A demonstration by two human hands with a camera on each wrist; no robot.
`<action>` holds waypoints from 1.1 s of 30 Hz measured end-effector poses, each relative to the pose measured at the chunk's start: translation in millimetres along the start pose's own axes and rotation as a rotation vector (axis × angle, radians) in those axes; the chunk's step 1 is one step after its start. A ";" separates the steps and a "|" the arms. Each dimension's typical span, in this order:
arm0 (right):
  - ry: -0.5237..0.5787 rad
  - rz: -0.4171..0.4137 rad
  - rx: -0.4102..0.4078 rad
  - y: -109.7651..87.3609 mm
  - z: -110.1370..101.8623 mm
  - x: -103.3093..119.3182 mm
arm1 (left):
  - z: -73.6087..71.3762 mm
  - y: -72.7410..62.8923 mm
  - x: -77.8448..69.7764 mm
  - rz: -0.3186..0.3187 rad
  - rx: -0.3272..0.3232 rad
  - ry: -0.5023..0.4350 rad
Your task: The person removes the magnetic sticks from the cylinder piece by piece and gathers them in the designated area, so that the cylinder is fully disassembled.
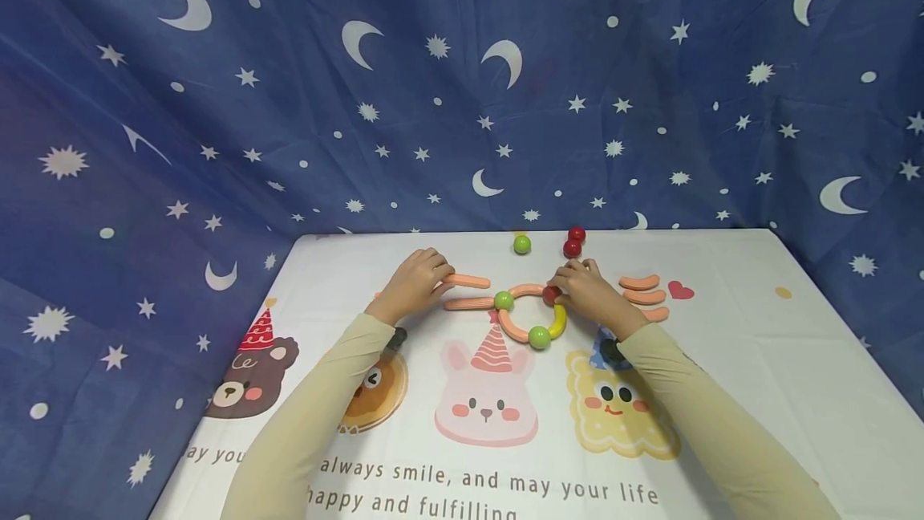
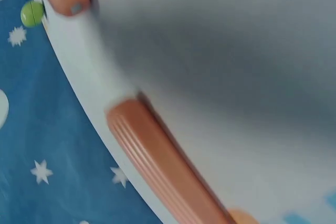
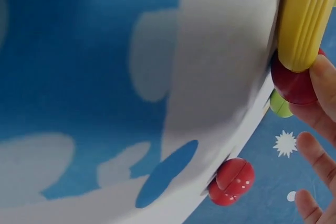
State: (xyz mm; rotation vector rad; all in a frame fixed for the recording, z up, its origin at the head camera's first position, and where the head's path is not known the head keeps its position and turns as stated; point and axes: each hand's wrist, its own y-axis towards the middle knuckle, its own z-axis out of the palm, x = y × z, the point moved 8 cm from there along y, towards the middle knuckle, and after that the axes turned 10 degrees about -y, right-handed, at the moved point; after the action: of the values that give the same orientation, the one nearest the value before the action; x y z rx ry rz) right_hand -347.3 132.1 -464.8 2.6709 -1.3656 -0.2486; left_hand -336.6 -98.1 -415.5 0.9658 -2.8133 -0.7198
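Left hand (image 1: pixel 416 279) pinches a pink stick (image 1: pixel 472 282); right hand (image 1: pixel 588 291), a red ball (image 3: pixel 292 84). Gentle pressure should keep the ring (image 1: pixel 511 327) joined.

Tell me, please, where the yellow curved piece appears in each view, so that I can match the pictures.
Head: the yellow curved piece is right of centre, between the red ball and a green ball.
Left wrist: not in the picture.
Right wrist: top right corner, just above the red ball.
Shared landmark: the blue star-printed cloth, seen in all three views.
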 end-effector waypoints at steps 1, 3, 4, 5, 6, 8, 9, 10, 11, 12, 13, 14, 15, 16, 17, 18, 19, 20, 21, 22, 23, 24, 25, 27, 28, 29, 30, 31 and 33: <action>-0.011 -0.007 0.000 0.2 -0.3 0.8 | -2.5 -2.1 3.6 -0.006 -0.008 0.001; -0.029 -0.017 0.000 0.2 -1.2 2.3 | -6.8 -6.1 9.7 -0.010 -0.017 0.009; -0.036 -0.020 0.002 0.3 -1.7 2.8 | -9.2 -7.8 12.3 -0.010 -0.022 0.011; -0.043 -0.023 0.003 0.4 -2.3 3.4 | -11.2 -9.6 15.5 -0.016 -0.025 0.013; -0.050 -0.029 0.003 0.4 -3.4 4.2 | -12.7 -11.5 18.7 -0.021 -0.025 0.015; -0.068 -0.040 0.007 0.3 -4.9 5.5 | -15.4 -15.2 24.9 -0.033 -0.020 0.018; -0.078 -0.044 0.010 0.3 -5.6 6.0 | -16.4 -17.1 28.4 -0.041 -0.016 0.021; -0.089 -0.049 0.012 0.3 -6.2 6.4 | -17.2 -19.1 32.0 -0.050 -0.012 0.020; -0.100 -0.055 0.015 0.2 -6.5 6.8 | -18.1 -21.3 35.6 -0.060 -0.008 0.020; -0.110 -0.059 0.020 0.2 -6.6 6.9 | -19.2 -23.3 39.0 -0.070 -0.007 0.016; -0.118 -0.060 0.025 0.1 -6.0 6.7 | -20.5 -25.5 42.6 -0.080 -0.006 0.014; -0.126 -0.062 0.030 0.2 -5.8 6.6 | -21.7 -27.7 45.9 -0.088 -0.007 0.013; -0.136 -0.063 0.032 0.1 -5.4 6.4 | -22.9 -30.1 49.6 -0.099 -0.010 0.007; -0.142 -0.064 0.034 0.0 -4.7 6.2 | -24.1 -32.7 52.9 -0.110 -0.015 0.002; -0.145 -0.066 0.034 -0.1 -4.5 6.2 | -24.8 -35.3 56.5 -0.123 -0.016 0.002; -0.148 -0.066 0.034 -0.3 -4.5 6.3 | -25.0 -37.8 60.1 -0.136 -0.017 0.003; -0.149 -0.066 0.031 -0.4 -4.6 6.2 | -24.7 -40.1 63.8 -0.148 -0.013 0.006; -0.147 -0.066 0.026 -0.6 -5.3 6.3 | -23.9 -42.3 67.2 -0.160 -0.007 0.007; -0.146 -0.065 0.020 -1.0 -6.1 6.3 | -22.9 -44.5 70.6 -0.174 0.000 0.009; -0.142 -0.065 0.014 -1.2 -7.1 6.6 | -21.5 -46.7 74.0 -0.188 0.010 0.015; -0.140 -0.064 0.008 -1.5 -8.3 6.9 | -20.0 -48.7 77.3 -0.203 0.020 0.017; -0.136 -0.063 0.005 -1.8 -9.2 7.1 | -18.6 -50.6 80.6 -0.221 0.031 0.018; -0.132 -0.063 0.002 -2.1 -9.9 7.4 | -17.2 -52.6 83.8 -0.241 0.044 0.020; -0.128 -0.063 0.003 -2.5 -10.7 8.0 | -15.0 -56.0 89.2 -0.277 0.071 0.025; -0.127 -0.064 0.002 -2.5 -10.6 8.0 | -14.4 -57.3 91.1 -0.291 0.083 0.027; -0.125 -0.064 0.003 -2.6 -10.4 8.2 | -13.6 -58.6 93.2 -0.303 0.095 0.031; -0.125 -0.064 0.002 -2.6 -9.8 8.1 | -12.9 -59.8 94.7 -0.312 0.108 0.038; -0.126 -0.065 0.001 -2.5 -9.3 7.9 | -12.6 -60.8 95.6 -0.313 0.116 0.043; -0.129 -0.064 -0.005 -2.4 -8.7 7.6 | -11.1 -62.7 97.8 -0.310 0.126 0.056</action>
State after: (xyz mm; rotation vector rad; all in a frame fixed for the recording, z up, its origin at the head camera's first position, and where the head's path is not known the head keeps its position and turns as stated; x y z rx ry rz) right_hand -339.2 127.7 -457.3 2.7406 -1.3116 -0.4373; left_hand -377.0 -204.5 -441.5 1.4406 -2.7183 -0.5357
